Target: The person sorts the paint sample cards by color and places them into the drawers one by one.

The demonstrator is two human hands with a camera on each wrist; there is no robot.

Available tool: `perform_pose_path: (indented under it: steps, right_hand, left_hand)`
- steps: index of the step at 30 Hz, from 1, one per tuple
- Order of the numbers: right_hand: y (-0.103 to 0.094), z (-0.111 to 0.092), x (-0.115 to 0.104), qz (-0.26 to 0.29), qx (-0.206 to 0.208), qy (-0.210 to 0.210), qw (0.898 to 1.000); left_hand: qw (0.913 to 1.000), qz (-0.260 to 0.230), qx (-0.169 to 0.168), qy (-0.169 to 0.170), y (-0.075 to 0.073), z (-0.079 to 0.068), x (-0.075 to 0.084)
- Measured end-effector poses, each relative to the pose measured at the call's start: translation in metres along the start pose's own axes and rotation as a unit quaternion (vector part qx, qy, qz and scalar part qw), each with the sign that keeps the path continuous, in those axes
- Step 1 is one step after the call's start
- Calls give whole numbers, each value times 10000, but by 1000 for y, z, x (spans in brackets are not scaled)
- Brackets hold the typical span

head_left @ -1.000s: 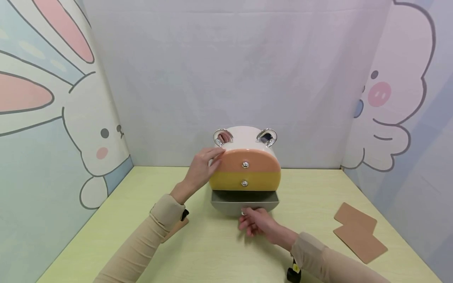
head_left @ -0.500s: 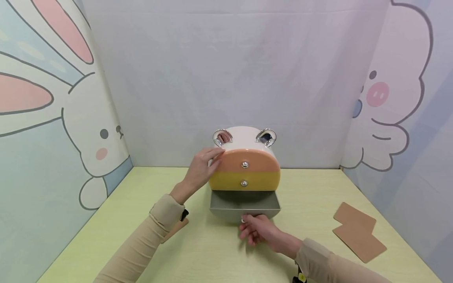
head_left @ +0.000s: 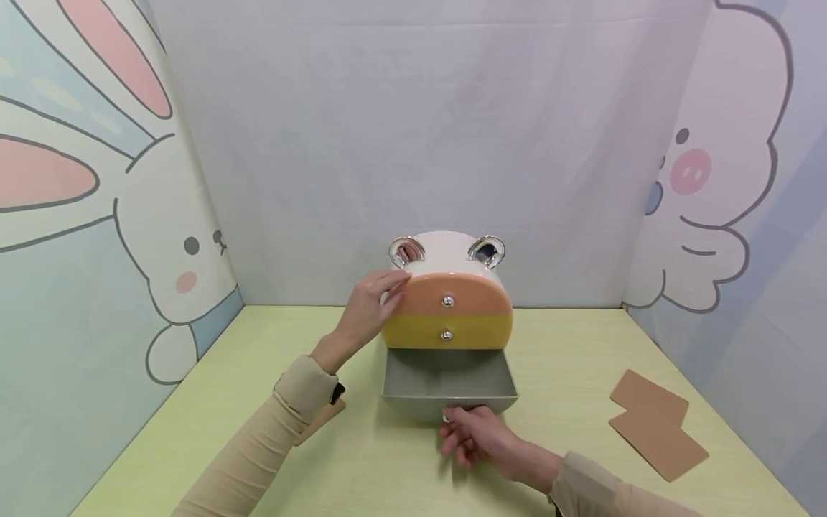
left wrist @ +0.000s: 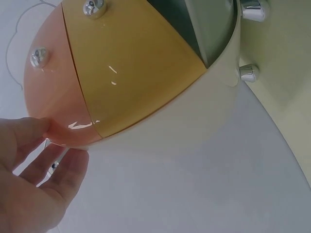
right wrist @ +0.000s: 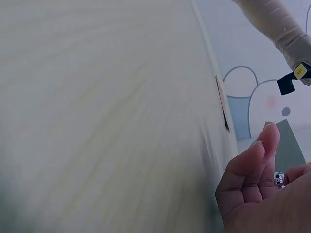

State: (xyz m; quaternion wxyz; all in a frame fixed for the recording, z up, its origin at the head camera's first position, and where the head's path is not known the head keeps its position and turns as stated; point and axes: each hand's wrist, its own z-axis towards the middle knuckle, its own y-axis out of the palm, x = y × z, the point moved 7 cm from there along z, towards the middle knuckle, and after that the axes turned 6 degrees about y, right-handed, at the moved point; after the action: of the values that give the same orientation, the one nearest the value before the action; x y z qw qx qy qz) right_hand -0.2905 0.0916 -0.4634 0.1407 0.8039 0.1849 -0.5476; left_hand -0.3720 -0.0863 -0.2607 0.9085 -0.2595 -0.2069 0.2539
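A small rounded chest of drawers (head_left: 446, 251) with a white top and silver ears stands in the middle of the table. Its orange drawer (head_left: 423, 294) and yellow drawer (head_left: 413, 332) are closed, while the grey-green bottom drawer (head_left: 413, 407) is pulled far out and looks empty inside. My left hand (head_left: 363, 310) holds the chest's upper left edge; in the left wrist view the thumb lies on the orange front (left wrist: 53, 92) and the fingers lie behind the edge. Between thumb and forefinger, my right hand (head_left: 487, 439) pinches the bottom drawer's silver knob (right wrist: 279, 180).
Two brown cards (head_left: 659, 439) lie overlapping on the table's right side. Another brown card (head_left: 321, 420) is partly hidden by the left sleeve. Cartoon-printed walls (head_left: 184, 244) enclose the table on both sides, with a plain pale one (head_left: 426, 143) behind.
The bottom drawer has slid further out toward me, with my right hand moving back along with its knob. My left hand has kept its place on the chest.
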Motion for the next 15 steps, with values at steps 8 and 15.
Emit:
perform_pose_path:
  steps: [8, 15]
  right_hand:
    - [6, -14, 7, -69, -31, 118, 9999]
    - [11, -23, 10, -305, -89, 246, 9992]
  left_hand:
    - [10000, -26, -25, -8, 1, 1, -1]
    - [10000, 7, -10, -15, 1, 0, 1]
